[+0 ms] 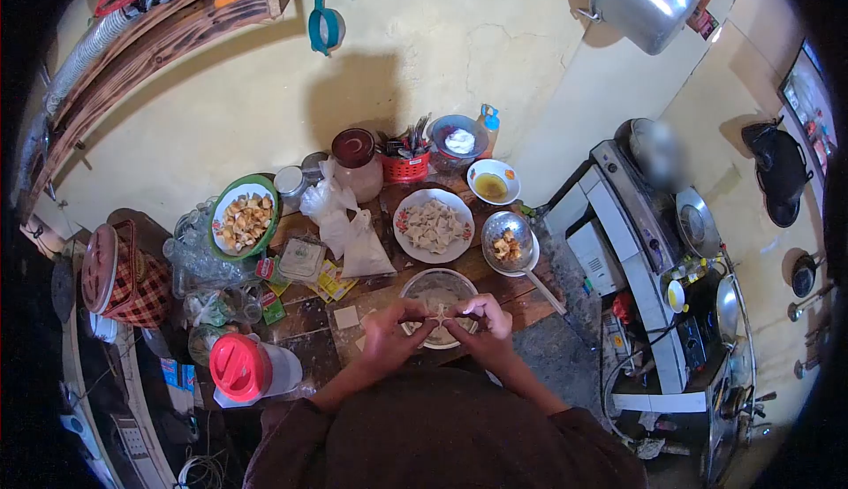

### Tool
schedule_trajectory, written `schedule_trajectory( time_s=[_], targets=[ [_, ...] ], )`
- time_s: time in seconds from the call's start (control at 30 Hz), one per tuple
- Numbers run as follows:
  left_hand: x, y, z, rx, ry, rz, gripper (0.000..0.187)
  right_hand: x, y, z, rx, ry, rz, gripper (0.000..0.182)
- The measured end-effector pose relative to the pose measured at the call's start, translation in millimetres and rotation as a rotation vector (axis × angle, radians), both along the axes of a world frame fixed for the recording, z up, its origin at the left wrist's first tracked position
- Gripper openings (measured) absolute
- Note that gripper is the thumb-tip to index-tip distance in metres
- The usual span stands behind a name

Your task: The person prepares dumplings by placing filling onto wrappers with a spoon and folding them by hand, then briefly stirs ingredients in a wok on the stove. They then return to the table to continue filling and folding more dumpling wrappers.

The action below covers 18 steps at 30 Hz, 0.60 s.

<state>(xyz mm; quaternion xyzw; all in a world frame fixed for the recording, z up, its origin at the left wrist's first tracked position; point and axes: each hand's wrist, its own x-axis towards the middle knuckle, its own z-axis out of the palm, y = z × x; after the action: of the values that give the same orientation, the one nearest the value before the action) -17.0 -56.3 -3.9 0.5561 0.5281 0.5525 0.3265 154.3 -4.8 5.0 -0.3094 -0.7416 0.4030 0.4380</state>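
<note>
My left hand (389,332) and my right hand (484,332) meet over a round bowl (415,288). Between their fingertips they pinch a small pale dumpling (439,312), partly hidden by the fingers. Just beyond the bowl, a flower-patterned plate (408,244) bears several folded dumplings (433,224). A square dough wrapper (346,317) lies on a wooden board (340,339) left of my left hand. To the right, a metal strainer ladle (521,226) with browned pieces in it rests over a white bowl, its handle pointing toward me.
At the left stand a plate of fried pieces (246,222), plastic bags of white powder (367,250) and a pitcher with a red lid (240,367). A small bowl of yellowish liquid (492,184) and a red cutlery basket (405,167) stand at the back. The stove (632,197) is at right.
</note>
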Motion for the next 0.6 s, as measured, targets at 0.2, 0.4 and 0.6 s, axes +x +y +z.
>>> schedule_trajectory(
  time_s=[0.2, 0.4, 0.6],
  targets=[
    [-3, 2, 1, -0.044, -0.015, -0.038, 0.026, -5, 1, 6, -0.191, 0.045, 0.044, 0.028],
    [-9, 6, -6, -0.083, -0.04, -0.047, 0.027, -11, 13, -8, -0.215, -0.041, 0.047, 0.025],
    [-18, 11, -12, -0.135, -0.01, -0.061, 0.028, -21, 23, -12, -0.295, -0.067, 0.1, 0.026]
  ],
)
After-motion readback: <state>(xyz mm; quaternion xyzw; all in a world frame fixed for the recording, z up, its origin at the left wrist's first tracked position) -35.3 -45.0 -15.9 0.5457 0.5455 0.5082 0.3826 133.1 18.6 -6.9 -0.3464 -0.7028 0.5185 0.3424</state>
